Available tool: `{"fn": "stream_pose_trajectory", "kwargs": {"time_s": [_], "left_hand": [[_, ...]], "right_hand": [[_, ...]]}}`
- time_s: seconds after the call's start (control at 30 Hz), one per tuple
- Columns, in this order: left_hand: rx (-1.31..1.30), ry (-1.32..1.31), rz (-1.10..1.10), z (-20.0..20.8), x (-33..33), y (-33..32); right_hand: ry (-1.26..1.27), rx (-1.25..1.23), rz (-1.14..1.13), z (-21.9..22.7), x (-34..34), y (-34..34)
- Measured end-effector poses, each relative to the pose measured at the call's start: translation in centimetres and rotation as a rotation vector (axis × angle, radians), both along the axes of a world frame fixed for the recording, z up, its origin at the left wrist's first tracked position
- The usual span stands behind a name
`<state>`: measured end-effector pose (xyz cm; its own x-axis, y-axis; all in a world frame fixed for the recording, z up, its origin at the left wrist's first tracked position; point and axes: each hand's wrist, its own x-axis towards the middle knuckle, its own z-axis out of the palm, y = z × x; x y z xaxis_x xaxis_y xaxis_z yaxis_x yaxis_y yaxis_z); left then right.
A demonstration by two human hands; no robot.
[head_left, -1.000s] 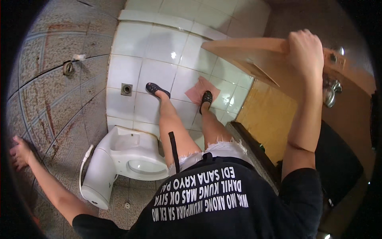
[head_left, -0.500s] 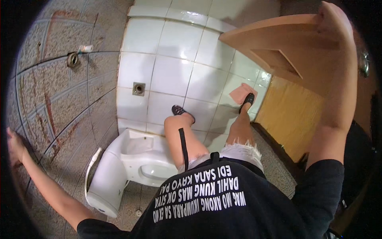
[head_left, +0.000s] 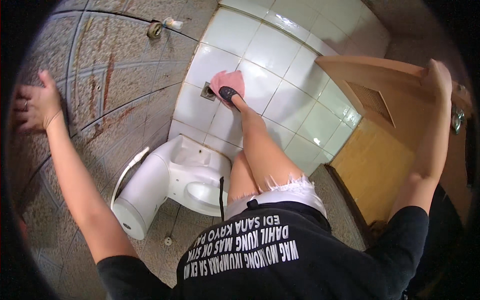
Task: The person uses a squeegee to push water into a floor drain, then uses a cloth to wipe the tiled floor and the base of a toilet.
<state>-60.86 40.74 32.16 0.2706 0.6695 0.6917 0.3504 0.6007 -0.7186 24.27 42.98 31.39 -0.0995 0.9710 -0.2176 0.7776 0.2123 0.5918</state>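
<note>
My left hand [head_left: 39, 106] lies flat with spread fingers against the rough grey wall [head_left: 125, 65]; a ring shows on one finger. At the right, my right hand [head_left: 436, 80] is closed over the top edge of a brown door [head_left: 400, 95]. On the white tiled floor, a pink cloth [head_left: 235, 79] lies under my black shoe [head_left: 229, 95], partly over the edge of a square metal drain [head_left: 207, 91]. My right leg stretches forward to it; my other foot is hidden.
A white toilet [head_left: 200, 167] stands at the left, with a white hose sprayer [head_left: 139, 156] beside its tank. A pipe fitting [head_left: 155, 31] juts from the wall. The door carries a vent [head_left: 371, 102] and a metal knob [head_left: 457, 120]. A raised tiled ledge [head_left: 287, 25] crosses the back.
My right foot has slid the pink cloth leftward across the tiles, from near the door to the drain. Both hands stay on the wall and door while the view has shifted.
</note>
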Motion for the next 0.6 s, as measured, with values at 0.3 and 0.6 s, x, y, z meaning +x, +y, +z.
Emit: {"fn": "stream_pose_trajectory", "kwargs": {"time_s": [0.3, 0.6], "left_hand": [[-0.017, -0.065, -0.047, 0.2, 1.4, -1.5], [-0.031, -0.143, -0.058, 0.2, 1.7, -1.5]], "right_hand": [[-0.053, -0.06, -0.023, -0.4, 3.9, 1.7], [-0.084, -0.076, -0.02, -0.5, 1.7, 2.2]]}}
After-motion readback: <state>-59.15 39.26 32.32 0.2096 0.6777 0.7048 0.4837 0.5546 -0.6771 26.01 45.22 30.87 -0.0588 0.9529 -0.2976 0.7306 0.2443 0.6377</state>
